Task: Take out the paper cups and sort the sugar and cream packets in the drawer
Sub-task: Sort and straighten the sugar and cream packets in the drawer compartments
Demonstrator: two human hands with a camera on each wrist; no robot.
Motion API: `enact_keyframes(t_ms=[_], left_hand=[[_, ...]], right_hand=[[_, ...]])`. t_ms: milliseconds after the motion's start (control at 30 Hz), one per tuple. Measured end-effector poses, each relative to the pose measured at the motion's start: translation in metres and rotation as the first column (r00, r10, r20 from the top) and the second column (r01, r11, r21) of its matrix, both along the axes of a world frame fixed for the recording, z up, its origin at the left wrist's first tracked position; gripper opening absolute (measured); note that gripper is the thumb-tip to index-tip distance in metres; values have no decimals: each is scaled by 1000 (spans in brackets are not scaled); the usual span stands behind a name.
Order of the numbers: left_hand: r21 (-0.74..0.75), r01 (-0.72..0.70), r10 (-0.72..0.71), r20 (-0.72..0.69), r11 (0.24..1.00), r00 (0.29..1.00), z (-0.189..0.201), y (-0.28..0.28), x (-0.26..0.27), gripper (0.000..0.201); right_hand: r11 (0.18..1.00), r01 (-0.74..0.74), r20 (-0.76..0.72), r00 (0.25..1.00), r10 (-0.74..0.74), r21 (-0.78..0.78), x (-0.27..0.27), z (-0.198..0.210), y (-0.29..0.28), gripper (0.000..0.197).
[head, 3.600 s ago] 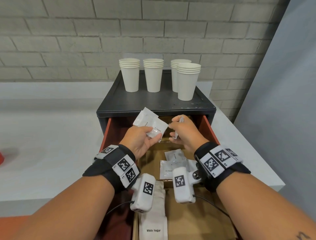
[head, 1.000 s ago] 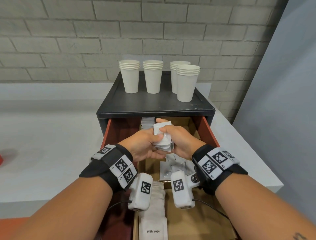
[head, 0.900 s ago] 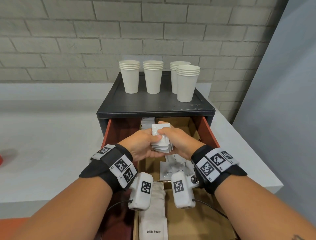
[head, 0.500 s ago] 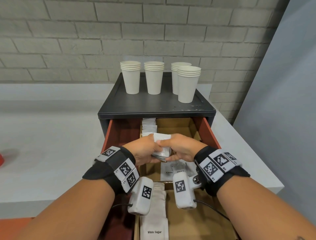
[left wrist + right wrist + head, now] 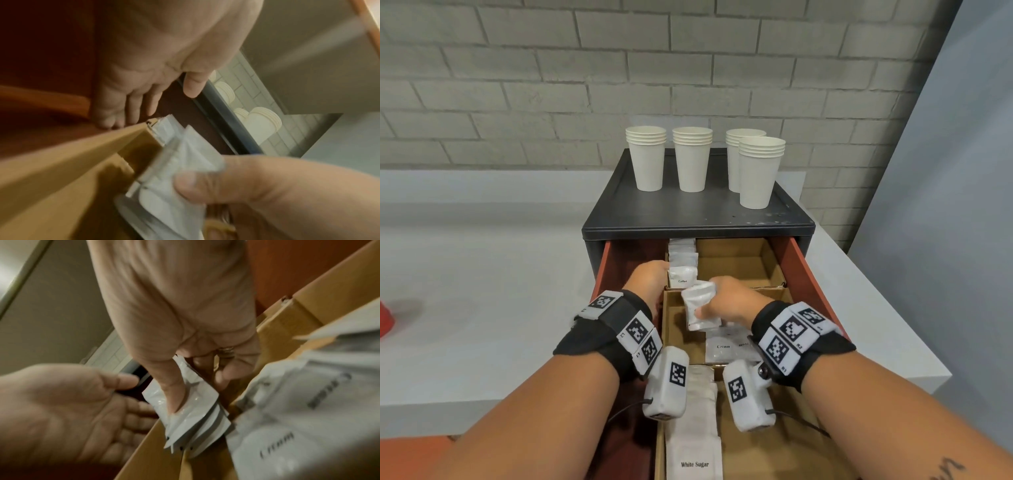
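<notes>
Lying nearest in the drawer (image 5: 796,263) is a long sugar sachet (image 5: 693,442), with loose cream packets (image 5: 726,344) just beyond it in a cardboard tray (image 5: 671,329). Above those, the right hand (image 5: 729,301) has thumb and fingers (image 5: 172,395) curled tight round a fanned stack (image 5: 700,306) of white packets, held over the tray's middle section. The left hand (image 5: 649,282) is beside it at the drawer's left side, fingers (image 5: 131,112) relaxed and holding nothing. Behind it stands a row of coffee packets (image 5: 683,270) in the back left section. Farthest off, four piles of cups (image 5: 702,161) stand on the cabinet top (image 5: 688,212), so that part looks done. The stack is splayed at its lower edge; a slack grip could let packets slide out and drop among the wrong sort.
</notes>
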State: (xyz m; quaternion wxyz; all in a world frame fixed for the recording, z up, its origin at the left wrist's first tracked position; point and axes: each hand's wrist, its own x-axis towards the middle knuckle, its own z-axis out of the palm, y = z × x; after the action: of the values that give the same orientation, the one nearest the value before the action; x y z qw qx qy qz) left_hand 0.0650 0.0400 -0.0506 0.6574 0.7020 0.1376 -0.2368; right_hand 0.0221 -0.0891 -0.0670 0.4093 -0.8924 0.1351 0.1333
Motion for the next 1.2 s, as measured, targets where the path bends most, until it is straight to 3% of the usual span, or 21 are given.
enact_keyframes(t_ms=[33,100,133,367,567,667,800,967,1200], left_hand=[[-24,31,-32,-31,999,999,-6,-3,2,31],[-55,57,-62,-92,997,994,-20,-6,11,67],[-66,64,-71,-119,996,990,-19,-6,10,73],[2,126,-126,-64,992,990,-10,-6,5,56],[-9,113,-113,-112,994,987,-19,-8,15,67],[-5,122,-122,-102,993,987,-20,-9,16,67],[-12,118,-118,-100,993,988,-22,-8,15,67],[-25,129,-131,-105,991,986,-23,-7,16,60],[32,110,-107,-97,993,990,-25,-11,19,70]], right_hand=[[998,-30,2,1000,30,-53,1,-3,7,38],[986,-79,24,996,83,-148,4,-10,18,48],[978,-93,49,993,104,-186,5,-14,22,51],[970,-55,198,975,104,-238,3,-21,27,58],[870,-127,162,960,229,-477,-2,-23,31,55],[896,-160,155,958,243,-414,0,-23,34,56],[937,-127,178,965,193,-325,0,-25,32,77],[926,-96,193,965,176,-364,-1,-24,25,84],[898,-204,79,964,254,-390,7,-29,29,90]])
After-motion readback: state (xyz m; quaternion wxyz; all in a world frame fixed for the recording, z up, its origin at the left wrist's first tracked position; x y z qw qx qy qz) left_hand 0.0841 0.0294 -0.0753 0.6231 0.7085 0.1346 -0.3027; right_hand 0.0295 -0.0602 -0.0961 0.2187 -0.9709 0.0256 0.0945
